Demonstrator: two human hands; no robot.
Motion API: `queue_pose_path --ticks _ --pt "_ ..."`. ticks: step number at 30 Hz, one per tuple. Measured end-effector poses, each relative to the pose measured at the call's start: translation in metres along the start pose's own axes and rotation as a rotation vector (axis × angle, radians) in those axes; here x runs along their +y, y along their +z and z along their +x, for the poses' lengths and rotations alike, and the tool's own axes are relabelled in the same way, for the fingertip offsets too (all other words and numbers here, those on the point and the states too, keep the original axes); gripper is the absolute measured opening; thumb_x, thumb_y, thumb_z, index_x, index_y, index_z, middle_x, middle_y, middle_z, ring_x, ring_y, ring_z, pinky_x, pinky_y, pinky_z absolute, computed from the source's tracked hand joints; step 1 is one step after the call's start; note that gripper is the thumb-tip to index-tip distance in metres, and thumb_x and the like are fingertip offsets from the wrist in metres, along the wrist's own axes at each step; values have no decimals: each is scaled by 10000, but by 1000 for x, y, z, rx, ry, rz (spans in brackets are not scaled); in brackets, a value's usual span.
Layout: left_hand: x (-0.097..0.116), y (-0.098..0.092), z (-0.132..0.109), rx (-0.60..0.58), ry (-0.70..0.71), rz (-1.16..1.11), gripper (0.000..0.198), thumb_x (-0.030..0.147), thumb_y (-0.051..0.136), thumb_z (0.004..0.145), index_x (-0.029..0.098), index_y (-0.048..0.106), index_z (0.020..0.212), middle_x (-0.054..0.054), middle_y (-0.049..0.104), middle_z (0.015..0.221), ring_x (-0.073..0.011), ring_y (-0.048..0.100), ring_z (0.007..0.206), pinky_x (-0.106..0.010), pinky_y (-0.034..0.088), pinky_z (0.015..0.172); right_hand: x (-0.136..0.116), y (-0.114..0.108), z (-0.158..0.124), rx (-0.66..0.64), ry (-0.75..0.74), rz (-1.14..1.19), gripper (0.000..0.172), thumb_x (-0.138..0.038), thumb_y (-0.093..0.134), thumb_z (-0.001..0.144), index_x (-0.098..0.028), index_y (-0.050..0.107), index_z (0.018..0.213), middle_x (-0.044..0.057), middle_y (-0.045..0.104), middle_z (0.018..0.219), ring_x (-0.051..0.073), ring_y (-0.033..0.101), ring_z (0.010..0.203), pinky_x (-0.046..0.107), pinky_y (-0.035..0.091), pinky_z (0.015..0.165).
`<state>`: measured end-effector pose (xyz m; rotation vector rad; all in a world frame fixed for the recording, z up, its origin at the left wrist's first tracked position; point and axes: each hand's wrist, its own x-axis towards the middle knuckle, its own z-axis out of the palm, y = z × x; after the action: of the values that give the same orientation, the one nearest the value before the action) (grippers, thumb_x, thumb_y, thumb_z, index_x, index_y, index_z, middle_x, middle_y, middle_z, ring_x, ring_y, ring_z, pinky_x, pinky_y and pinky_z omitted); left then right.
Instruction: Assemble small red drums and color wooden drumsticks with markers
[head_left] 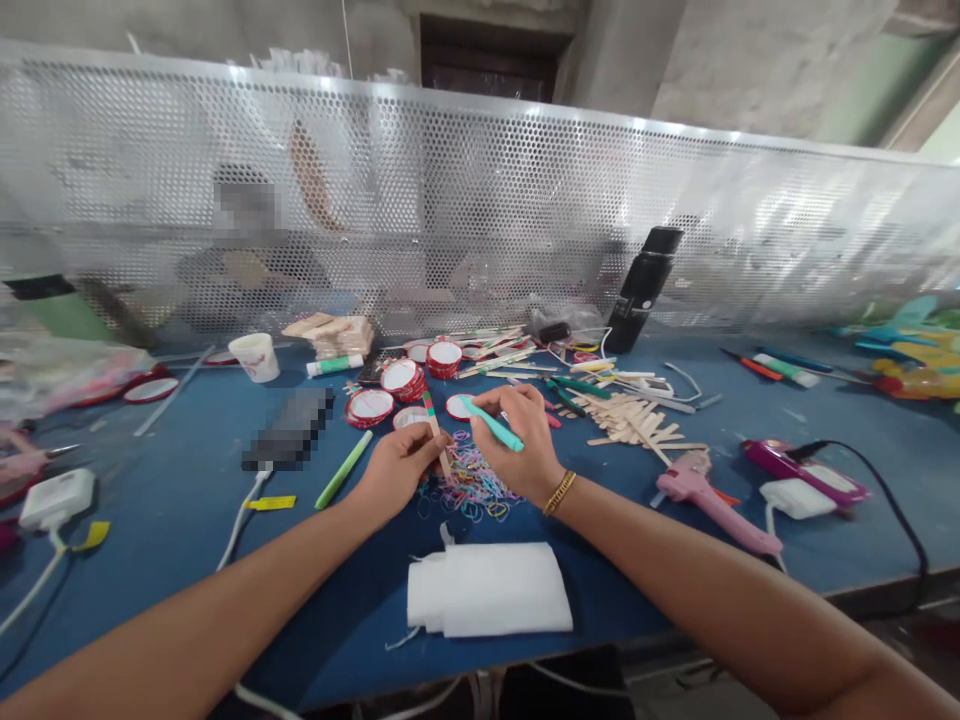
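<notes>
Between the fingers of my left hand (pixel 397 465) is a wooden craft stick (pixel 430 412), coloured green and red toward its upper end. My right hand (pixel 529 450) grips a teal marker (pixel 496 428), which lies slantwise across the fingers close to the stick. Whether the marker touches the stick I cannot tell. Beneath both hands spreads a pile of small coloured rubber bands (pixel 480 490). A green marker (pixel 343 470) lies left of my left hand. Round red-edged white discs (pixel 370 406) are stacked just beyond the hands.
Nearest me lies a folded white cloth bag (pixel 502 590). Loose craft sticks (pixel 637 418), a pink glue gun (pixel 712 498) and a purple device (pixel 806 473) are at right. A phone (pixel 289 430) and paper cup (pixel 256 357) stand left. A black bottle (pixel 643 290) leans near the perforated metal screen (pixel 495 200).
</notes>
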<state>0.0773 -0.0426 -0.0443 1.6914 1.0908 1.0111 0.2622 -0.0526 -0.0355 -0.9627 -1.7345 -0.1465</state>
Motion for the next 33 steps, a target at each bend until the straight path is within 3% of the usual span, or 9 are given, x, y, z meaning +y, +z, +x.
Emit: queue_pose_path --ticks 8,21,27,33 --pt "2 -1 -1 -20 -14 5 439 597 653 781 177 607 665 19 593 576 -114 438 512 -241 324 510 -8 4 -8 -11 -9 80 53 -200 579 849 -238 543 841 -26 637 718 179 605 715 442 360 960" --pt "-17 6 1 -24 98 -26 414 568 635 813 170 612 701 9 609 609 -138 522 566 -257 391 557 -1 4 -4 67 -7 63 35 -204 575 861 -231 558 846 -26 663 763 159 604 688 429 354 944" --pt "-6 -1 16 19 146 78 384 549 640 814 173 653 740 5 641 611 -145 549 572 -262 399 563 13 1 12 143 61 35 28 -229 593 857 -233 568 847 -29 652 741 175 596 728 413 359 912" --pt "-2 -2 28 48 121 -35 388 550 646 803 164 666 833 -10 687 651 -159 598 599 -261 420 565 22 4 23 106 64 36 34 -230 585 867 -233 570 837 -24 650 760 176 584 742 401 361 902"
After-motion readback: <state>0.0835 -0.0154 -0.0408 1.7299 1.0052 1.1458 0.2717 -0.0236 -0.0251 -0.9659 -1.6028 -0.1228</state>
